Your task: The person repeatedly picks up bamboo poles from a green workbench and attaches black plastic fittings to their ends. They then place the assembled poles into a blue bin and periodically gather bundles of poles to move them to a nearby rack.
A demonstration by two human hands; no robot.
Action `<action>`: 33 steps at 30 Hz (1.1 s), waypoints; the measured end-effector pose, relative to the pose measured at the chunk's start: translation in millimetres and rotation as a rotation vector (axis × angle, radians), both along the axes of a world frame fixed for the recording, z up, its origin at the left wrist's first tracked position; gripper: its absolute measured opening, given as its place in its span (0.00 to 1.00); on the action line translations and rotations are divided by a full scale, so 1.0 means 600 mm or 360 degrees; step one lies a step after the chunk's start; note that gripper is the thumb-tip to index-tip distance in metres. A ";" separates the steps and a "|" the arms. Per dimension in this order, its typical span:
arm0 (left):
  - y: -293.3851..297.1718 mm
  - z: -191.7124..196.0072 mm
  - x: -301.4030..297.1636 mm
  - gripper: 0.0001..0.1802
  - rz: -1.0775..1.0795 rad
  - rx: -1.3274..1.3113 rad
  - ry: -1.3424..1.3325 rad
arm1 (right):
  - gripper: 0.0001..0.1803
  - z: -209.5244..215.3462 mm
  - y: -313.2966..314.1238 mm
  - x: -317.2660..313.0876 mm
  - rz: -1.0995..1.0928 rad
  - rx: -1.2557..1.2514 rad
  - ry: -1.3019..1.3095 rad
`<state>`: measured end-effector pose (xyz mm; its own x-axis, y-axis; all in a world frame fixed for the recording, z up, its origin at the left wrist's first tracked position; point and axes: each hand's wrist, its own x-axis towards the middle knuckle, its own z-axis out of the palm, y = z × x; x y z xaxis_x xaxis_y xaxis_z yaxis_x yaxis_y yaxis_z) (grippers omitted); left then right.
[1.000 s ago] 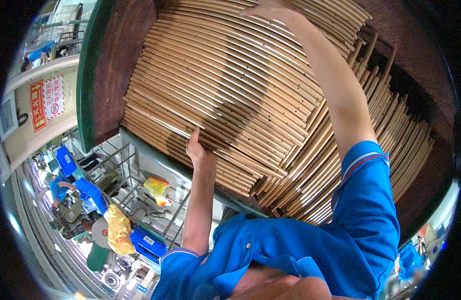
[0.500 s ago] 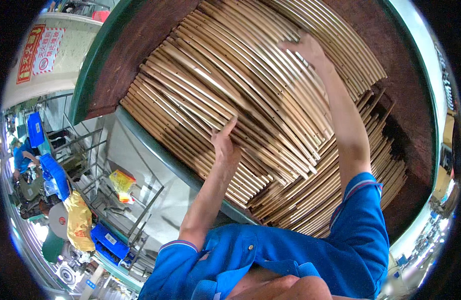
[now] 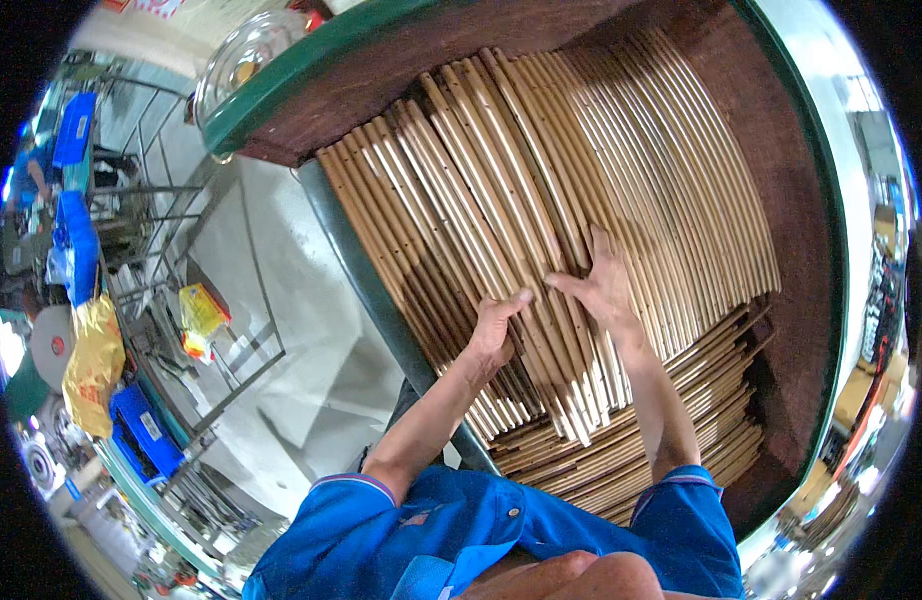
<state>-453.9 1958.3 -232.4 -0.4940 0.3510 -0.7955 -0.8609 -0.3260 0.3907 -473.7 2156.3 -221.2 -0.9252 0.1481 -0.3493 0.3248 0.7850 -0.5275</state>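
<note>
Fingers of the left hand [image 3: 496, 330] are curling around 1 bamboo slat [image 3: 541, 330]; the right hand [image 3: 603, 285] is pressing flat, steadying the near stack [image 3: 581, 200].

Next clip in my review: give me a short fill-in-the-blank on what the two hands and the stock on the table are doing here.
1. Both hands rest on a layer of long, pale ____ strips.
2. The left hand and right hand lie ____ together near the middle of the layer.
3. The strips lie on a brown table with a ____ rim.
4. The person wears a ____ short-sleeved shirt.

Missing words: wooden; close; green; blue
</note>
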 end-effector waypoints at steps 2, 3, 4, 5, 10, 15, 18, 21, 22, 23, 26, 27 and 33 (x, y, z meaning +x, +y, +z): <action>-0.016 0.010 -0.006 0.39 0.0004 0.0239 -0.0112 | 0.58 0.028 -0.031 0.005 -0.0125 -0.0262 -0.0061; -0.015 -0.013 0.008 0.27 0.0091 0.0130 -0.0087 | 0.58 0.044 -0.046 0.005 -0.0192 -0.0467 -0.0030; -0.025 -0.017 0.010 0.27 0.0048 0.0213 -0.0131 | 0.56 0.063 -0.061 0.009 -0.0319 -0.0838 0.0027; -0.025 -0.020 0.013 0.26 0.0151 0.0237 -0.0180 | 0.54 0.025 -0.057 0.021 -0.0112 -0.0452 0.0141; -0.034 0.010 0.014 0.26 0.0305 0.0444 -0.0159 | 0.51 0.098 -0.103 0.008 -0.0578 -0.1466 -0.0198; -0.040 0.018 0.034 0.30 0.0197 0.0329 -0.0240 | 0.61 0.079 -0.081 0.028 -0.0820 -0.1135 -0.0542; -0.062 0.069 0.043 0.27 0.0171 0.0340 -0.0100 | 0.67 0.110 -0.101 0.042 -0.0891 -0.1126 -0.0785; -0.077 0.074 0.077 0.23 0.0137 0.0340 0.0027 | 0.74 0.130 -0.123 0.079 -0.0943 -0.1078 -0.0979; -0.083 0.080 0.087 0.21 0.0162 0.0345 0.0004 | 0.75 0.127 -0.126 0.095 -0.0929 -0.1052 -0.0987; -0.088 0.088 0.099 0.21 0.0202 0.0347 0.0001 | 0.74 0.135 -0.131 0.111 -0.0976 -0.1006 -0.1048; -0.097 0.106 0.129 0.20 0.0262 0.0362 0.0006 | 0.75 0.137 -0.140 0.169 -0.1050 -0.1184 -0.1069; -0.102 0.103 0.138 0.20 0.0251 0.0357 0.0024 | 0.78 0.134 -0.146 0.183 -0.1179 -0.1172 -0.1128; -0.104 0.098 0.204 0.19 0.0236 0.0309 0.0260 | 0.73 0.097 -0.137 0.263 -0.0998 -0.1315 -0.0932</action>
